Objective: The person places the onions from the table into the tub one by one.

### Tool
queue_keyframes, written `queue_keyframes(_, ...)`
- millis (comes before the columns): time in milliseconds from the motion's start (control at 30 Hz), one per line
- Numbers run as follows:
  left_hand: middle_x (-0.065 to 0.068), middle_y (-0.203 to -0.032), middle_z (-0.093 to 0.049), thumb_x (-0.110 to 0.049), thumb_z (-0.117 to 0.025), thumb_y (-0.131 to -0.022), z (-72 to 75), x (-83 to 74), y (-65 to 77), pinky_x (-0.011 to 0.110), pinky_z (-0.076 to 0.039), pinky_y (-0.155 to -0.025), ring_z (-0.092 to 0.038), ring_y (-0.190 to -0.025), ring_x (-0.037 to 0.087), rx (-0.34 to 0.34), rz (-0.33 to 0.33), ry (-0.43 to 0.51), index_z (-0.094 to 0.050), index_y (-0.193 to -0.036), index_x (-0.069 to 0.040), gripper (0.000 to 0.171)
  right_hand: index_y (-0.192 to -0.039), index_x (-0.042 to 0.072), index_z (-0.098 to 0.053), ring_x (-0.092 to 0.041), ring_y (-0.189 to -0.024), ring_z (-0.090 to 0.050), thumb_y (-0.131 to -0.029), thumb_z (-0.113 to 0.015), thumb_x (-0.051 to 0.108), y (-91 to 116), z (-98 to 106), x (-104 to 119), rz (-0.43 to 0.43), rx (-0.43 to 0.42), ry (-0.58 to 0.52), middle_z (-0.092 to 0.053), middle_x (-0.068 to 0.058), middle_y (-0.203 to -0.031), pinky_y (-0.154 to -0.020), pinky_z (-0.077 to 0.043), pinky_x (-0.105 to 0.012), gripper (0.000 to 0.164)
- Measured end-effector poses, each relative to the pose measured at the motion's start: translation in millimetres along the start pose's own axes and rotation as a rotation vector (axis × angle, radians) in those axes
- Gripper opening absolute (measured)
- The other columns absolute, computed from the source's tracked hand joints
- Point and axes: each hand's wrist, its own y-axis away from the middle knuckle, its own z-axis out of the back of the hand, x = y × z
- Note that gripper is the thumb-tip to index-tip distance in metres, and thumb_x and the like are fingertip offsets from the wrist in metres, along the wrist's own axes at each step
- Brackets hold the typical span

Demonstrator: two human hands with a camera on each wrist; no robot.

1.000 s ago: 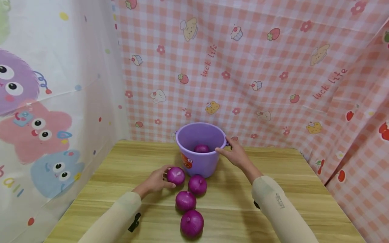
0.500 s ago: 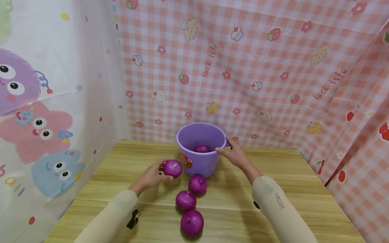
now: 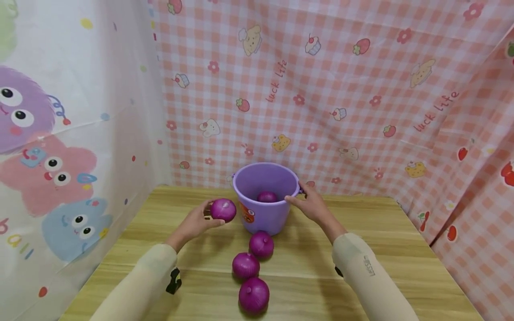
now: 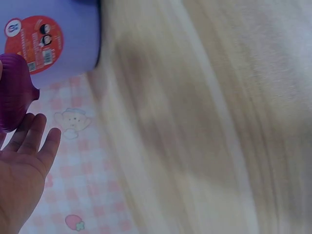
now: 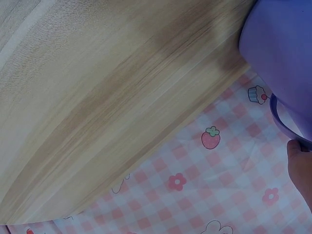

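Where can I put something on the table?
Bare table shows between the three onions and the right sleeve, right of that sleeve, and left of the left sleeve. The middle is crowded: onions, purple bucket, and the left hand holding another onion.

I get the head view evenly lit. Beside the left fingers [image 4: 48, 150], my left wrist view shows a blurred tabletop [image 4: 190, 126] under soft shadows; above the right fingers [image 5: 294, 150], my right wrist view leaves the bucket [image 5: 285, 48] dim.

A pink checked cloth [image 3: 321, 89] backs the table [image 3: 305, 267].
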Motion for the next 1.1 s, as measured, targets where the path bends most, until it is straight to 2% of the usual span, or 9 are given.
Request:
queue_keyframes(200, 0.023, -0.142, -0.048, -0.021, -0.080, -0.086, 7.7, -9.3, -3.9, 0.049, -0.048, -0.101, -0.052, -0.125, 0.039, -0.009, 0.010, 0.029, -0.039, -0.147, -0.003, 0.075, -0.155, 0.012, -0.035, -0.037, -0.134, -0.043, -0.091, -0.070, 0.045, 2.2, -0.3, -0.9, -0.029, 0.013, -0.004, -0.050, -0.018, -0.144, -0.105, -0.039, -0.058, 0.081)
queue_keyframes(333, 0.027, -0.142, -0.046, -0.021, -0.078, -0.088, 13.5, -18.8, -9.4, 0.050, -0.047, -0.102, -0.050, -0.126, 0.042, -0.012, -0.002, 0.054, -0.035, -0.149, 0.000, 0.077, -0.155, 0.012, -0.035, -0.037, -0.134, -0.042, -0.092, -0.070, 0.044, 2.3, 0.3, -0.6, -0.022, 0.009, -0.002, -0.050, -0.017, -0.145, -0.105, -0.039, -0.059, 0.079)
queue_keyframes(500, 0.027, -0.142, -0.047, -0.021, -0.078, -0.088, 22.6, -34.0, -16.0, 0.050, -0.048, -0.101, -0.049, -0.128, 0.042, -0.031, -0.004, 0.069, -0.034, -0.150, -0.003, 0.078, -0.155, 0.012, -0.035, -0.037, -0.134, -0.042, -0.093, -0.070, 0.038, 1.4, 0.5, -1.2, -0.020, 0.003, -0.004, -0.050, -0.018, -0.145, -0.107, -0.037, -0.059, 0.076)
queue_keyframes(733, 0.027, -0.144, -0.045, -0.023, -0.077, -0.089, 34.2, -54.7, -26.6, 0.051, -0.045, -0.103, -0.047, -0.130, 0.041, -0.072, -0.008, 0.105, -0.030, -0.153, -0.004, 0.081, -0.155, 0.012, -0.035, -0.037, -0.134, -0.043, -0.092, -0.071, 0.043, 0.7, 0.1, -2.7, -0.014, 0.002, 0.000, -0.050, -0.019, -0.145, -0.106, -0.038, -0.058, 0.079)
queue_keyframes(933, 0.025, -0.143, -0.047, -0.026, -0.078, -0.088, 37.7, -69.5, -39.5, 0.050, -0.045, -0.103, -0.048, -0.131, 0.038, -0.087, -0.013, 0.118, -0.032, -0.153, -0.006, 0.082, -0.155, 0.010, -0.034, -0.038, -0.134, -0.043, -0.093, -0.070, 0.037, 0.4, -0.6, -2.2, -0.013, 0.003, -0.001, -0.050, -0.019, -0.145, -0.107, -0.038, -0.059, 0.076)
queue_keyframes(1100, 0.022, -0.139, -0.052, -0.030, -0.079, -0.087, 32.7, -82.5, -51.0, 0.048, -0.046, -0.103, -0.051, -0.128, 0.033, -0.081, -0.009, 0.106, -0.037, -0.151, -0.010, 0.079, -0.155, 0.011, -0.034, -0.037, -0.134, -0.043, -0.093, -0.070, 0.040, 0.3, -0.5, -2.6, -0.021, 0.001, -0.004, -0.050, -0.019, -0.145, -0.107, -0.037, -0.058, 0.078)
